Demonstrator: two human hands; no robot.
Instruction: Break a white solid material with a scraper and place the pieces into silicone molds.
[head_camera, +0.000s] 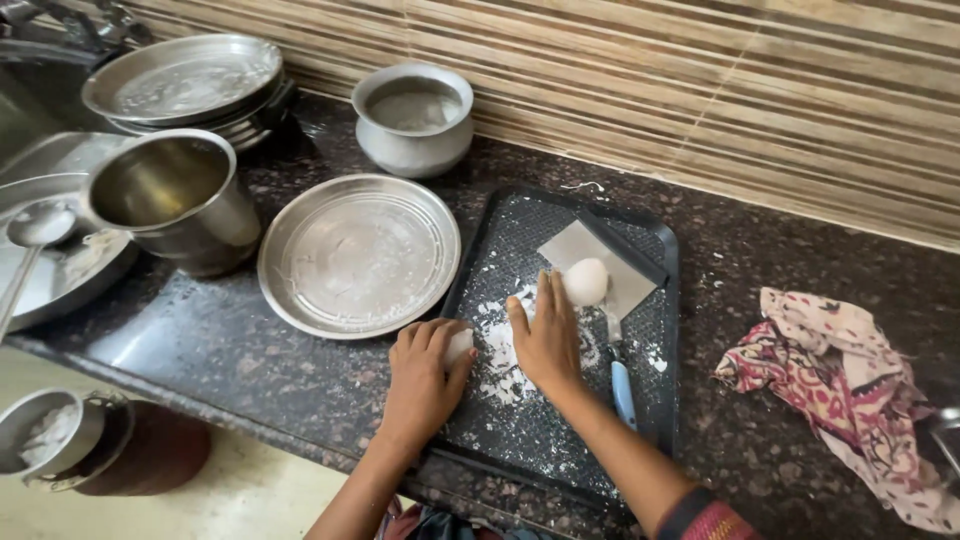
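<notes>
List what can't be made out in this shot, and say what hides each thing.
Head view only:
- White lump under the left hand: mostly covered by the fingers, shape unclear.
- Scraper on the black tray: partly behind the right hand and the dough ball.
- Small pot: contents too dim to identify.
- Patterned cloth: cut off at the right edge.
- Ladle: handle cut off at the left edge.

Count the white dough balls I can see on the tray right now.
2. One dough ball sits on the scraper blade beside the right hand; the other is under the left hand. More may be hidden beneath the hands.
</notes>
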